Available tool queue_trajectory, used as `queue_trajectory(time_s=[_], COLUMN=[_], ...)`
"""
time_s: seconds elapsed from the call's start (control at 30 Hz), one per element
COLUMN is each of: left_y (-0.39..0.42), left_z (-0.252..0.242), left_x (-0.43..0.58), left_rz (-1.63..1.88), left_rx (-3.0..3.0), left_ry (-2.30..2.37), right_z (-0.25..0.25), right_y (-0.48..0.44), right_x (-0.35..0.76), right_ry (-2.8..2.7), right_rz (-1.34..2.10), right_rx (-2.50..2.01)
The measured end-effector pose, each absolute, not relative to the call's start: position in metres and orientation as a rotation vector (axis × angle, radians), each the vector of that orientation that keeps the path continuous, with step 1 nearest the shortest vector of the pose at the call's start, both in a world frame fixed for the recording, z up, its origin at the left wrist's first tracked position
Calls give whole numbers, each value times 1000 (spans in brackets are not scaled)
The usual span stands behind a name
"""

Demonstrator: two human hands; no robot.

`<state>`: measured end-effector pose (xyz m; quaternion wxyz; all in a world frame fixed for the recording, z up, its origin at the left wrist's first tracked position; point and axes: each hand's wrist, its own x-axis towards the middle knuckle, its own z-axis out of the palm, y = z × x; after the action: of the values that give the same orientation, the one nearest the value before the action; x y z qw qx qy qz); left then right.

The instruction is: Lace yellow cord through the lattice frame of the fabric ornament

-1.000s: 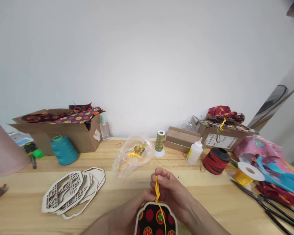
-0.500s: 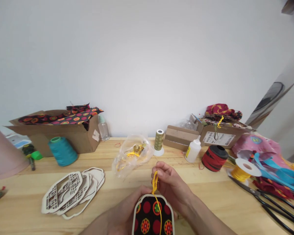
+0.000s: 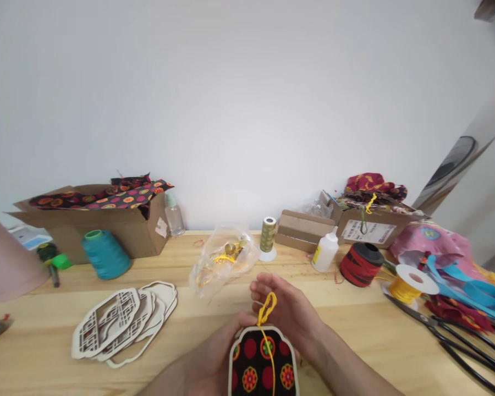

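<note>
A framed fabric panel (image 3: pixel 256 363) with a pale scalloped rim and black cloth printed with red and orange flowers stands at the bottom middle, cut off by the picture's lower edge. My left hand (image 3: pixel 226 344) grips it along its left side, thumb near the top. From its top edge rises a looped yellow cord (image 3: pixel 268 308), and one strand hangs down over the cloth. Just behind and to the right of the loop is my right hand (image 3: pixel 289 311), fingers apart and curved, beside the panel and holding nothing that I can see.
Left lie stacked pale lattice frames (image 3: pixel 107 324), with a teal thread cone (image 3: pixel 105 256) and fabric box (image 3: pixel 107 236) behind. A plastic bag (image 3: pixel 225 261), green spool (image 3: pixel 268 236) and glue bottle (image 3: pixel 325 253) stand mid-back. Right are a yellow cord spool (image 3: pixel 410 283) and black scissors (image 3: pixel 441 330).
My right hand has let go of the yellow cord loop, and its fingers have spread. The loop now stands free above the panel, which has shifted slightly right.
</note>
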<state>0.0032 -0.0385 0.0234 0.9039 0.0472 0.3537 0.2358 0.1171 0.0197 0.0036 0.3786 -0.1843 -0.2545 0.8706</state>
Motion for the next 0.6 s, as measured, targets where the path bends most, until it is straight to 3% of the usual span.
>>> queue_trajectory(time_s=[0.33,0.6], left_y=[-37,-39], left_z=[18,12], left_x=[-2,-2], left_rz=[620,517], left_rx=[170,192], left_ry=[542,642], right_z=[1,-1], right_y=[21,17], right_x=[119,118], right_ry=[-748,-843], right_rz=[2244,2097], right_rx=[-483,-588])
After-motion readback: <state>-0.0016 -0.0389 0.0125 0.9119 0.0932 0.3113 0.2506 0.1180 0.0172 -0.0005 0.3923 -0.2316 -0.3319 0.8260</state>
